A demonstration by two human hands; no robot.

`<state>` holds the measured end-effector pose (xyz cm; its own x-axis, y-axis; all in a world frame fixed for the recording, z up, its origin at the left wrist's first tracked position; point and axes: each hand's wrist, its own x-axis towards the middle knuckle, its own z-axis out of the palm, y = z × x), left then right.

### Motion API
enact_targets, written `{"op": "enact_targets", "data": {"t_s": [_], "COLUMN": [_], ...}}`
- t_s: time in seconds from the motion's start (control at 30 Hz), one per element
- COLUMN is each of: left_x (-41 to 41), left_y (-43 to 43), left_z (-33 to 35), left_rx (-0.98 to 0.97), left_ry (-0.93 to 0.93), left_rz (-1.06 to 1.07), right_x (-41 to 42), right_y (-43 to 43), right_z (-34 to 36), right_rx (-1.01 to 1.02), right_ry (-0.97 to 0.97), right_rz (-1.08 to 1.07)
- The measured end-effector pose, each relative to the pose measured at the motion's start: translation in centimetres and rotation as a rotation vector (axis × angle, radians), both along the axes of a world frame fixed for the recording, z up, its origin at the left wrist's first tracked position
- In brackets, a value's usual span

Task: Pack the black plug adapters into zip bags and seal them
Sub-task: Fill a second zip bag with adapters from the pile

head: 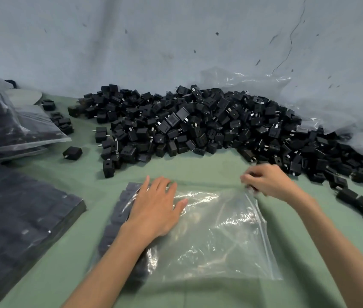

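The green worktop [198, 165] carries everything, and the zip bag [220, 230] lies flat at its near middle. Beyond the zip bag, the pile of black plug adapters [198, 123] spreads wide against a grey backdrop [176, 41]. The pile trails down past the bag's right side, next to a crumpled clear sheet [343, 112]. Left of the zip bag sits a filled bag [16, 223], and beyond that a stack of more filled bags [2, 123] (their contents blurred behind the plastic). The zip bag itself is mostly slack and clear, with its zip strip along the right edge. A row of adapters [118, 214] fills its left end. The left hand [154, 210] rests flat on the bag's left part, grip wide, fingers straight, holding nothing. The right hand [267, 181] is at the bag's far right corner, its grip narrow, pinching the plastic by the strip, though blur hides the detail. One loose adapter [72, 152] lies apart, beyond the bag to the left.
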<state>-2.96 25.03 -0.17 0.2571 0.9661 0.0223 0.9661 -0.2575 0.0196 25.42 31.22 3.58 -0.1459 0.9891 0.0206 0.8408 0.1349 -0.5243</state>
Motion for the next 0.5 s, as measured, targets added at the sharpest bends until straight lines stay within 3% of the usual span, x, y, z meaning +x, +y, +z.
{"op": "enact_targets", "data": {"t_s": [0.13, 0.2, 0.27, 0.37, 0.4, 0.43, 0.5], "left_x": [0.2, 0.2, 0.2, 0.2, 0.1, 0.1, 0.1], "left_y": [0.0, -0.1, -0.1, -0.1, -0.1, -0.1, -0.1], "left_z": [0.2, 0.3, 0.4, 0.4, 0.4, 0.4, 0.4], "left_rx": [-0.004, -0.012, -0.017, -0.013, -0.011, -0.009, -0.013], "left_ry": [-0.006, -0.016, -0.026, -0.043, -0.049, -0.052, -0.053], "left_rz": [0.003, 0.004, 0.005, 0.002, 0.0, 0.0, 0.001], "right_x": [1.5, 1.2, 0.5, -1.1, -1.6, -2.2, -3.1], "right_y": [-7.3, -9.0, -10.0, -10.5, -10.7, -10.8, -10.8], "right_z": [1.2, 0.5, -0.2, 0.0, 0.2, 0.6, 1.1], "right_rx": [-0.528, -0.578, -0.522, -0.546, -0.526, -0.412, -0.023], "right_ry": [0.049, 0.118, 0.373, 0.957, 1.033, 0.948, 0.563], "right_rz": [0.39, 0.492, 0.465, 0.285, 0.27, 0.282, 0.276]}}
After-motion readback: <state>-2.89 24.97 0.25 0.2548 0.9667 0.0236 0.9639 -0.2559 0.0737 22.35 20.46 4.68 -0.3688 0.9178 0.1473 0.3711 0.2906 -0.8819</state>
